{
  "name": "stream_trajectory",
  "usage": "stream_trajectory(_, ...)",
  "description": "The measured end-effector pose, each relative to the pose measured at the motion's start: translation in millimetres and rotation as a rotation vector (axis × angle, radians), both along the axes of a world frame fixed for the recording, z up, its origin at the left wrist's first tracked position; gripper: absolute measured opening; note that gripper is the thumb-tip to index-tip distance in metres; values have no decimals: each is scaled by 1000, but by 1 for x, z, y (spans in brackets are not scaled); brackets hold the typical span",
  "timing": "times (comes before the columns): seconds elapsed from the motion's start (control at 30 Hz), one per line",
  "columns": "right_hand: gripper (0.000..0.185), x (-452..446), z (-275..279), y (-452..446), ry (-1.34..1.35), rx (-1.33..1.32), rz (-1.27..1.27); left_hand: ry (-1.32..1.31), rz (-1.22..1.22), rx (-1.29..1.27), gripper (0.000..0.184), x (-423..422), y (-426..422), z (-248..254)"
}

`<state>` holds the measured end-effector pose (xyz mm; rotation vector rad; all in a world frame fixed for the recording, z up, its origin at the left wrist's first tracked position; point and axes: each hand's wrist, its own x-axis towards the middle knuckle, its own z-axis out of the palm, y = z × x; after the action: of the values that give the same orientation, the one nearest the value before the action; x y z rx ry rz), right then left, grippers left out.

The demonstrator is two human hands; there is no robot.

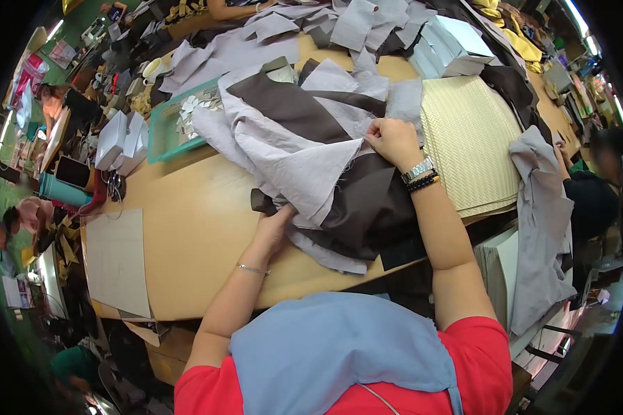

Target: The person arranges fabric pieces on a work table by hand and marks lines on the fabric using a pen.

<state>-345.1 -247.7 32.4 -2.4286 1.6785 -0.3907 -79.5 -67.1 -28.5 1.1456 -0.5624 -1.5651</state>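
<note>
A light grey fabric piece point(304, 162) with a frayed edge lies over dark brown fabric point(370, 207) on the table in front of me. My right hand point(393, 142) pinches the grey piece at its corner, thumb and fingertips together. Lower down, my left hand point(277, 225) grips the near left edge of the layered cloth; its fingers are partly hidden beneath the folds. Another dark brown piece point(284, 104) stretches across the grey cloth toward the back.
A teal tray point(158, 135) with small white pieces stands at the back left. Textured cream sheets point(471, 138) are stacked on the right, with white boxes point(450, 45) behind. A flat pale board point(118, 263) lies on the left of the wooden table point(194, 221). Several people work nearby.
</note>
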Motion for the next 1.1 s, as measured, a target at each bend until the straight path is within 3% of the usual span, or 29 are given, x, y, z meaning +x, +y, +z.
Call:
stream_trajectory(0.1, 27, -13, 4, -3, -470, -124, -65, -50, 34, 53, 65, -1, 2, 3)
stream_trajectory(0.2, 26, -36, 50, 12, -797, -226, -299, -84, 67, 60, 63, -2, 2, 4)
stream_trajectory(0.3, 41, -53, 66, 21, -794, -157, 45, -68, 39, 54, 61, 2, 3, 0)
stream_trajectory(0.37, 62, -26, 73, 46, -563, -303, 345, -61, 38, 53, 59, 1, 3, 1)
stream_trajectory(0.4, 83, -15, 62, 58, -488, -251, 424, -61, 54, 55, 58, -1, 3, 3)
stream_trajectory(0.43, 63, -3, 60, 75, -479, -61, 443, -60, 71, 56, 56, -3, 2, 7)
stream_trajectory(0.47, 36, 8, 48, 85, -355, -121, 537, -42, 88, 81, 53, -7, 2, 15)
stream_trajectory(0.5, 20, 20, 40, 104, -404, -48, 569, -24, 106, 111, 50, -11, 3, 24)
stream_trajectory(0.6, 31, 46, 34, 155, -603, 221, 899, 16, 145, 171, 47, -15, 3, 41)
stream_trajectory(0.67, 28, 49, 41, 172, -592, 337, 945, 19, 136, 172, 47, -14, 3, 42)
stream_trajectory(0.73, 24, 39, 62, 163, -683, 646, 778, 1, 119, 148, 47, -12, -2, 36)
stream_trajectory(0.83, 22, 15, 52, 111, -590, 52, 499, -20, 102, 127, 48, -12, -8, 29)
stream_trajectory(0.9, 27, -1, 39, 74, -534, 35, 255, -20, 93, 116, 48, -12, -10, 26)
stream_trajectory(1.0, 33, -9, 4, 31, -365, -291, 232, -26, 81, 113, 48, -11, -10, 24)
stream_trajectory(1.1, 29, -3, -13, 19, -335, -60, 245, -32, 65, 105, 49, -11, -12, 23)
